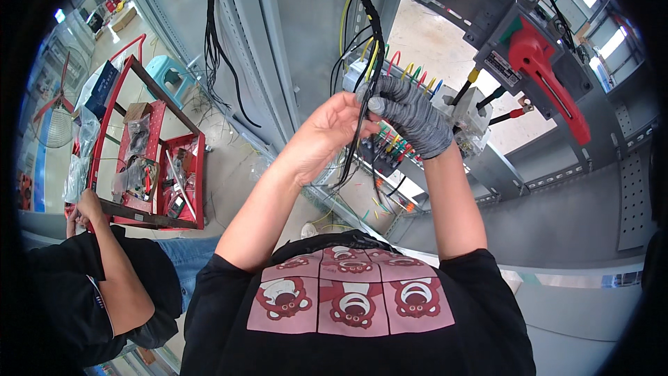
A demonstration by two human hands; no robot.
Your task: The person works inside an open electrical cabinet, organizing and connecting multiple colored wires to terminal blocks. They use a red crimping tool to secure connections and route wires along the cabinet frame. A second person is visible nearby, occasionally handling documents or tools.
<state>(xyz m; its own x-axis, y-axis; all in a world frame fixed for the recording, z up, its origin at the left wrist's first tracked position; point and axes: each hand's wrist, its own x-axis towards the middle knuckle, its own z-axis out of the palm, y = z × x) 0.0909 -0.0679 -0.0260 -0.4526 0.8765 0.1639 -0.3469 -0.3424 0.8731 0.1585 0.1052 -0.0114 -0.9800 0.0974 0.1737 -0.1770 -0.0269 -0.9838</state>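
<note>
Black cables (376, 28) before coloured wires (422, 78)

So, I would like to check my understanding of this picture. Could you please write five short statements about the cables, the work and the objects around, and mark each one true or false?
1. The right grip is gloved in grey. True.
2. The left grip is gloved too. False: it is bare.
3. Both grips are at the black cable bundle. True.
4. The red switch handle is to the left of both grips. False: it is to their right.
5. The red cart stands on the left side of the picture. True.
</note>
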